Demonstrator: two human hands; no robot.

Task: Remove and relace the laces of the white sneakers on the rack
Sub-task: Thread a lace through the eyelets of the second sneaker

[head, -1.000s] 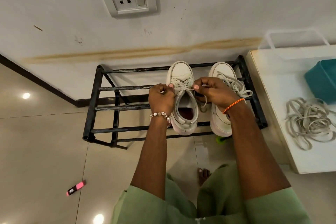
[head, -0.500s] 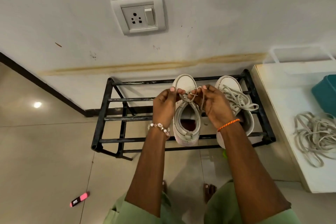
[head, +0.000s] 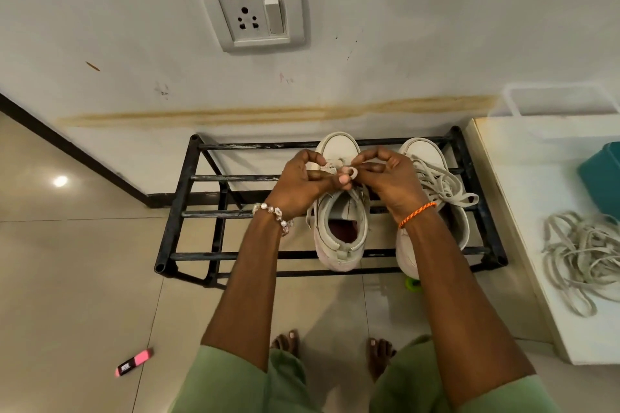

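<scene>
Both hands point(head: 349, 178) pinch flat lace point(head: 352, 172) over sneaker point(head: 339, 225).

left hand point(head: 303, 184) + right hand point(head: 389, 178) | moved from mid-sneaker point(head: 339, 211) to toe | now meeting, pinching lace point(head: 353, 173)

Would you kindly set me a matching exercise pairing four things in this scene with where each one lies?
Things:
1. pink highlighter pen
2. loose pile of grey laces
3. white sneaker with laces spilling out
4. white wall socket with switch

Places:
A. on the white cabinet top
B. on the black metal rack
C. on the tiled floor
D. on the wall

Pairs: 1-C, 2-A, 3-B, 4-D
</scene>
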